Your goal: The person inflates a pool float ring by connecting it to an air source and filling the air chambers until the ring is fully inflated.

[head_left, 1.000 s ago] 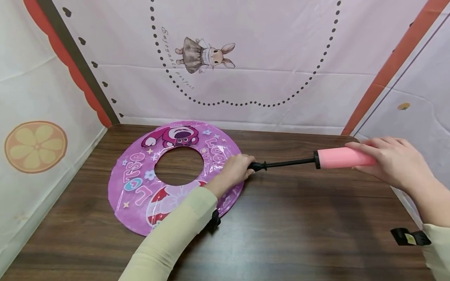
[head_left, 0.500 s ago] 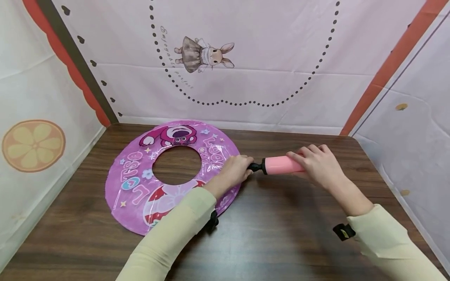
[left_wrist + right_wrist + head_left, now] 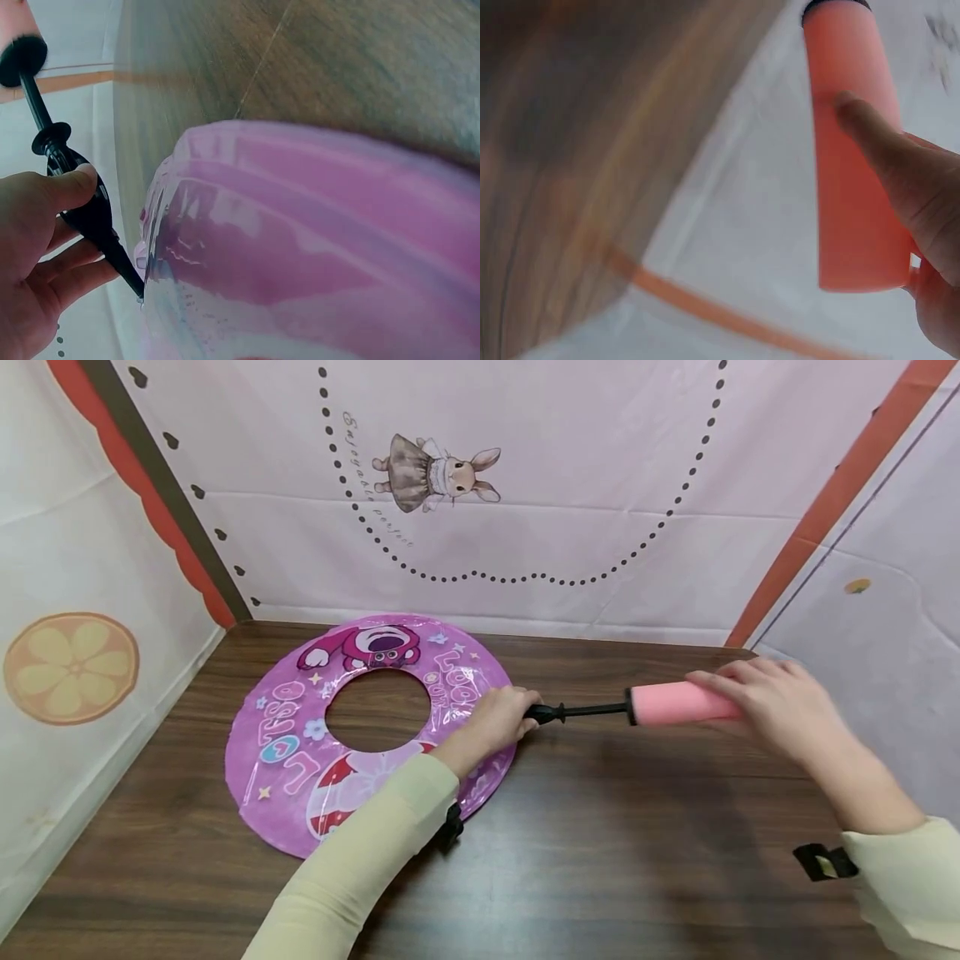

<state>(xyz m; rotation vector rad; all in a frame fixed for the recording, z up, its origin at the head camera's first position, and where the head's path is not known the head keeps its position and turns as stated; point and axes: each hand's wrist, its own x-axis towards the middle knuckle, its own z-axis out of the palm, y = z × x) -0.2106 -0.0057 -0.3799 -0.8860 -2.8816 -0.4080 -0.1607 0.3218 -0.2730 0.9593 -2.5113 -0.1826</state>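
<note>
A hand pump with a pink barrel (image 3: 678,703) and a thin black rod (image 3: 596,710) is held level between both hands. My left hand (image 3: 501,718) grips its black nozzle end (image 3: 90,202), thumb on one side and fingers on the other. In the left wrist view, the tapered tip meets the side of a purple swim ring (image 3: 300,225); the exact joint is too small to make out. My right hand (image 3: 776,710) wraps the pink barrel, its thumb lying along it in the right wrist view. Flat on the table, the printed swim ring (image 3: 258,735) looks partly filled.
A brown wooden table (image 3: 600,877) carries everything. Printed cloth walls rise behind it (image 3: 570,468) and at both sides. Black straps with small devices sit at the left wrist (image 3: 450,828) and the right wrist (image 3: 825,862).
My right hand slid the pink barrel left against the black nozzle end, hiding the rod, then drew it back right, so part of the rod shows again. My left hand stayed nearly still.
</note>
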